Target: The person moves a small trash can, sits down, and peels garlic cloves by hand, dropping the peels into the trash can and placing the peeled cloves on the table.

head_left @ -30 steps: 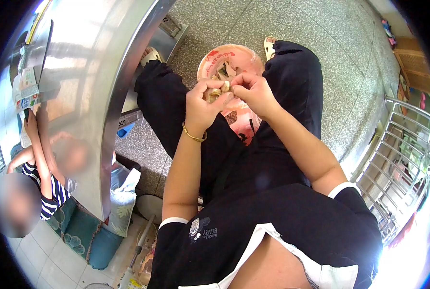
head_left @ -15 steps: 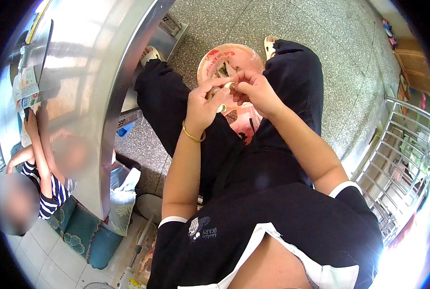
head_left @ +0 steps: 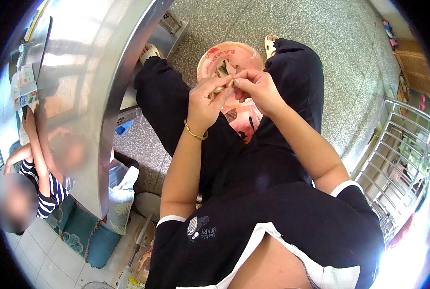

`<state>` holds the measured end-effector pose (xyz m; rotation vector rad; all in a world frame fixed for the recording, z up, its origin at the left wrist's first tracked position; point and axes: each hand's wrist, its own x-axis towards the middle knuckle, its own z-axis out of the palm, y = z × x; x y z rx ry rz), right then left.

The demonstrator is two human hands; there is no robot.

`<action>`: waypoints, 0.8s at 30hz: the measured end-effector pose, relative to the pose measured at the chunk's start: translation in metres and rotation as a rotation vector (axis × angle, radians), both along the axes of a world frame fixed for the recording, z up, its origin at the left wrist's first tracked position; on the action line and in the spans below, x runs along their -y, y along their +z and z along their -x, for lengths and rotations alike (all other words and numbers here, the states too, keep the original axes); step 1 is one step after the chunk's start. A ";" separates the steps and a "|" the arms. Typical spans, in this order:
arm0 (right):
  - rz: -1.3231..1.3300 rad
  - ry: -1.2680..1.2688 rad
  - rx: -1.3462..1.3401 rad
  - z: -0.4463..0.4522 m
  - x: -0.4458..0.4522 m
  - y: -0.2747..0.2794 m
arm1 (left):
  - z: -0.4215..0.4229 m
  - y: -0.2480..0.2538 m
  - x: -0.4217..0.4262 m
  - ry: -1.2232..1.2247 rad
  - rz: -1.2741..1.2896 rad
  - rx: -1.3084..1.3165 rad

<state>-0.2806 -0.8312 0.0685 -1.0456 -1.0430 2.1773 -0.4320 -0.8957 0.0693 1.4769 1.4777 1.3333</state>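
Note:
My left hand [head_left: 205,102], with a gold bracelet at the wrist, is closed around a small pale, greenish-brown piece [head_left: 217,91] whose exact kind I cannot make out. The fingertips of my right hand [head_left: 256,89] pinch at another end of it [head_left: 231,84], close against the left fingers. Both hands are above a bin [head_left: 248,52] lined with a pink plastic bag with red print, standing between my knees. Pale and green scraps [head_left: 223,69] show inside the bin, partly hidden by my hands.
A shiny metal-topped table [head_left: 87,62] runs along the left. Beside it a person in a striped top [head_left: 56,195] rests an arm on the top, near a printed carton or paper [head_left: 26,86]. A metal rack [head_left: 398,159] stands to the right on the speckled floor [head_left: 350,72].
My hands stay over the bin, fingers shifting slightly on the small piece. A pale green-white bit below my left fingers no longer shows. The person at the table has barely moved.

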 end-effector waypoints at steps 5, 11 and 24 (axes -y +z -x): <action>-0.080 -0.018 0.032 0.002 0.001 -0.006 | -0.003 -0.001 0.004 -0.051 0.196 0.157; -0.104 -0.067 0.012 0.006 0.001 -0.006 | -0.002 0.007 0.002 -0.091 0.271 0.289; 0.195 -0.188 0.006 0.010 0.000 -0.020 | -0.001 -0.009 0.000 0.042 0.366 0.777</action>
